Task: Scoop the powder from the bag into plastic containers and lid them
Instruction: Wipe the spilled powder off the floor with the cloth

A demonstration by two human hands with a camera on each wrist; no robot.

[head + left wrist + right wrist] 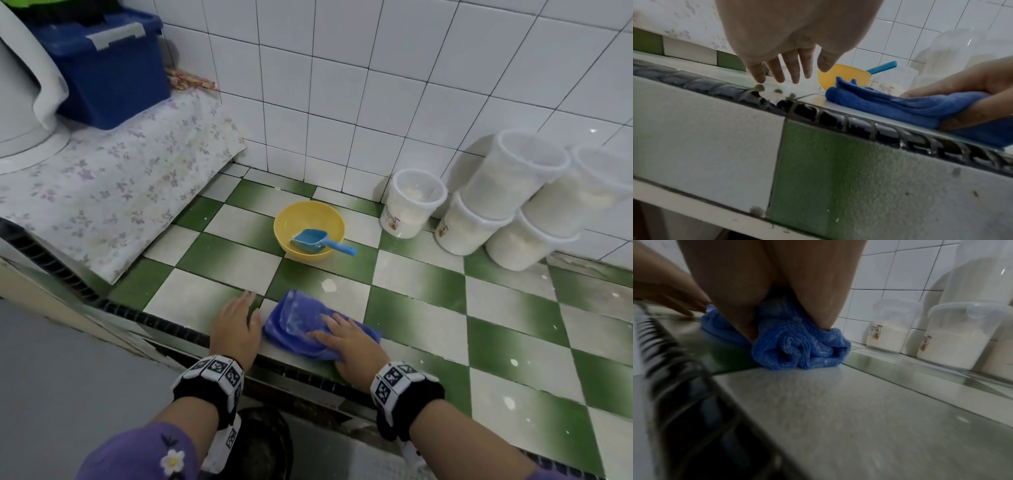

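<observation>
My right hand point(352, 346) lies on the blue cloth point(301, 325), fingers spread over its top and the thumb curled under its near edge, so I am holding the folded cloth down against the green-and-white tiled counter point(428, 308); from the right wrist view the cloth point(801, 347) bunches in rolled folds under my palm, dusted with white. My left hand point(236, 329) is just beside the cloth on its left, fingers straight and close together, holding nothing; in the left wrist view the fingertips point(777, 76) hang just above the glossy tile at the counter's front edge, and I cannot tell whether they touch it. Beyond the cloth, farther toward the wall, sits a yellow bowl point(308, 229) with a blue scoop point(318, 241) lying in it, handle sticking out over the rim to the right. To the right of the bowl, against the white tiled wall point(342, 85), stand the plastic containers point(479, 205), filled with white powder and lidded, two of them stacked on others. White specks of powder dot the counter around the cloth. Far left of the bowl, a flowered cloth point(120, 192) carries a dark blue storage box point(102, 68).
</observation>
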